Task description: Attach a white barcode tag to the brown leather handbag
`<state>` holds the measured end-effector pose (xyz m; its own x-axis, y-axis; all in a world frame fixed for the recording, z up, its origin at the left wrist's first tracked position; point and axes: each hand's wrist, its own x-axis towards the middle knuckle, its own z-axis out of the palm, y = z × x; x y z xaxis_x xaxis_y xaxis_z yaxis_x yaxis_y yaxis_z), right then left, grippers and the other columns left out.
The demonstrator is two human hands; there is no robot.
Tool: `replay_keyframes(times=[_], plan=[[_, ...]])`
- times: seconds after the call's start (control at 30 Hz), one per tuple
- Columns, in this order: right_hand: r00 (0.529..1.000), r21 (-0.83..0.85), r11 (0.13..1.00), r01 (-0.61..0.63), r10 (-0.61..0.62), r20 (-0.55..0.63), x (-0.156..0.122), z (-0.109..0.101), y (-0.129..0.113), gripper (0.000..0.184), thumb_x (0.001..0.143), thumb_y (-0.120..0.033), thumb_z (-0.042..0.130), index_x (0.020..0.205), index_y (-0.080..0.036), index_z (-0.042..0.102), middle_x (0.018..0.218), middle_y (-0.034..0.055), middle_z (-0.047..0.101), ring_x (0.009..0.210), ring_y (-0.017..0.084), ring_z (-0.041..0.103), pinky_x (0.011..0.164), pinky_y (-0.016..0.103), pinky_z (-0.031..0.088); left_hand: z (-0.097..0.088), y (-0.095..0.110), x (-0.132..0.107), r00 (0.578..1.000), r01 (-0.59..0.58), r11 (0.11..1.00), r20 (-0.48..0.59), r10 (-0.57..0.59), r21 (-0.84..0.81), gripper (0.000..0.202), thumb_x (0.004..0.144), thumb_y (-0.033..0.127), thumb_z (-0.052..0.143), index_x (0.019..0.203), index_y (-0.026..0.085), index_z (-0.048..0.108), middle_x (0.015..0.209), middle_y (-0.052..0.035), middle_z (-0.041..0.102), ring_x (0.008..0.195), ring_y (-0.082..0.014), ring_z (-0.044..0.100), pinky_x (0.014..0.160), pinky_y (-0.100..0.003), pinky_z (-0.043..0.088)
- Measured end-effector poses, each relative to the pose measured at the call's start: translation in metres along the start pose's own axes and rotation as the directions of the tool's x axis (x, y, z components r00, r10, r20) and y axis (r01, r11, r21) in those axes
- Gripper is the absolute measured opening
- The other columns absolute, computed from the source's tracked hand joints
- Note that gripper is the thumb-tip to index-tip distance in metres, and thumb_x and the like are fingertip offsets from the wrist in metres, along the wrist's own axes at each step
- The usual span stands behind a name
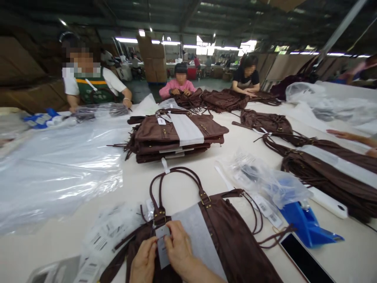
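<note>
A dark brown handbag (238,236) lies flat on the table in front of me, its two looped handles pointing away. Across its middle runs a strip of white tissue paper (196,232). Over the bag's left side, a small grey hang tag (163,251) is pinched between both hands. My left hand (144,259) has its closed fingertips at the tag's left edge. On the tag's upper right, my right hand (181,247) grips it between thumb and fingers. A white tie (165,166) wraps the top of the handles.
Beyond the bag is a stack of brown handbags (176,135). Printed labels in clear bags (103,232) and a clear plastic sheet (64,165) lie left. A blue tape dispenser (308,224) and phone (303,257) lie right. Several people work around the table.
</note>
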<state>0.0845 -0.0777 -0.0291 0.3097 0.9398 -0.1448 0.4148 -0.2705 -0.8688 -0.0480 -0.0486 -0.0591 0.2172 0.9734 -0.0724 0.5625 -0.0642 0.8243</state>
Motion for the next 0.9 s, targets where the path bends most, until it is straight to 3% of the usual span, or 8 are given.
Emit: replay_keyframes(times=[0.07, 0.2, 0.33, 0.43, 0.57, 0.7, 0.8, 0.9], plan=[[0.998, -0.158, 0.986, 0.049, -0.053, -0.024, -0.008, -0.006, 0.001, 0.040, 0.065, -0.009, 0.050, 0.103, -0.021, 0.051, 0.103, 0.0064, 0.052, 0.096, 0.020, 0.051, 0.084, 0.032, 0.040, -0.001, 0.010, -0.003, 1.000, -0.011, 1.000, -0.030, 0.011, 0.000, 0.034, 0.073, 0.046, 0.041, 0.084, 0.020, 0.061, 0.085, -0.0050, 0.062, 0.079, -0.0190, 0.060, 0.072, -0.033, 0.053], [0.998, -0.298, 0.953, -0.052, 0.060, 0.020, -0.012, -0.001, 0.000, 0.049, 0.063, -0.009, 0.054, 0.111, -0.015, 0.048, 0.105, 0.0118, 0.056, 0.102, 0.026, 0.051, 0.086, 0.035, 0.039, -0.001, 0.021, -0.006, 0.998, -0.068, 0.998, -0.013, 0.068, 0.012, 0.030, 0.075, 0.040, 0.040, 0.082, 0.019, 0.061, 0.086, -0.0063, 0.061, 0.080, -0.0188, 0.059, 0.075, -0.035, 0.052], [0.963, -0.167, 0.952, -0.257, 0.267, 0.040, -0.005, 0.001, -0.004, 0.033, 0.064, -0.014, 0.056, 0.096, -0.013, 0.054, 0.086, 0.0126, 0.063, 0.086, 0.029, 0.059, 0.075, 0.039, 0.041, -0.003, 0.021, -0.011, 0.990, -0.142, 0.987, 0.023, 0.141, 0.073, 0.027, 0.074, 0.035, 0.040, 0.079, 0.019, 0.061, 0.087, -0.0069, 0.062, 0.086, -0.0197, 0.059, 0.082, -0.038, 0.049], [0.932, -0.044, 0.938, -0.343, 0.345, 0.107, -0.005, -0.001, -0.002, 0.023, 0.052, -0.008, 0.062, 0.074, -0.016, 0.058, 0.078, 0.0091, 0.064, 0.080, 0.028, 0.059, 0.070, 0.035, 0.041, -0.009, 0.019, -0.010, 0.988, -0.132, 0.984, -0.065, 0.141, 0.118, 0.033, 0.073, 0.032, 0.038, 0.093, 0.016, 0.059, 0.099, -0.0094, 0.061, 0.095, -0.0205, 0.056, 0.088, -0.041, 0.045], [0.856, 0.081, 0.877, -0.473, 0.437, 0.276, -0.021, 0.001, 0.001, 0.024, 0.041, 0.000, 0.063, 0.054, -0.017, 0.052, 0.054, -0.0017, 0.058, 0.051, 0.016, 0.055, 0.047, 0.023, 0.039, -0.016, 0.022, 0.000, 0.980, 0.029, 0.982, -0.199, 0.008, 0.186, 0.038, 0.070, 0.028, 0.036, 0.098, 0.011, 0.057, 0.102, -0.0124, 0.060, 0.094, -0.0215, 0.057, 0.086, -0.040, 0.046], [0.779, 0.164, 0.808, -0.566, 0.460, 0.426, -0.038, 0.000, -0.010, 0.020, 0.042, 0.000, 0.058, 0.047, -0.017, 0.048, 0.037, -0.0082, 0.045, 0.031, 0.006, 0.033, 0.034, 0.018, 0.025, -0.018, 0.029, 0.014, 0.972, 0.234, 0.943, -0.033, -0.232, 0.235, 0.031, 0.073, 0.025, 0.036, 0.092, 0.012, 0.057, 0.080, -0.0074, 0.065, 0.062, -0.0164, 0.061, 0.063, -0.030, 0.049], [0.756, 0.210, 0.791, -0.575, 0.415, 0.506, -0.042, -0.005, -0.019, 0.016, 0.044, -0.002, 0.053, 0.043, -0.017, 0.050, 0.036, -0.0076, 0.044, 0.028, 0.005, 0.029, 0.030, 0.017, 0.020, -0.016, 0.032, 0.021, 0.958, 0.268, 0.922, 0.021, -0.285, 0.278, 0.024, 0.076, 0.024, 0.036, 0.080, 0.014, 0.058, 0.050, -0.0003, 0.058, 0.047, -0.0156, 0.056, 0.052, -0.026, 0.044], [0.770, 0.253, 0.791, -0.557, 0.377, 0.515, -0.041, -0.007, -0.017, 0.015, 0.044, -0.002, 0.053, 0.044, -0.017, 0.052, 0.038, -0.0072, 0.047, 0.029, 0.005, 0.030, 0.031, 0.016, 0.020, -0.016, 0.035, 0.031, 0.963, 0.263, 0.912, -0.030, -0.267, 0.315, 0.023, 0.078, 0.024, 0.036, 0.081, 0.015, 0.058, 0.064, -0.0039, 0.062, 0.058, -0.0170, 0.059, 0.059, -0.027, 0.044]])
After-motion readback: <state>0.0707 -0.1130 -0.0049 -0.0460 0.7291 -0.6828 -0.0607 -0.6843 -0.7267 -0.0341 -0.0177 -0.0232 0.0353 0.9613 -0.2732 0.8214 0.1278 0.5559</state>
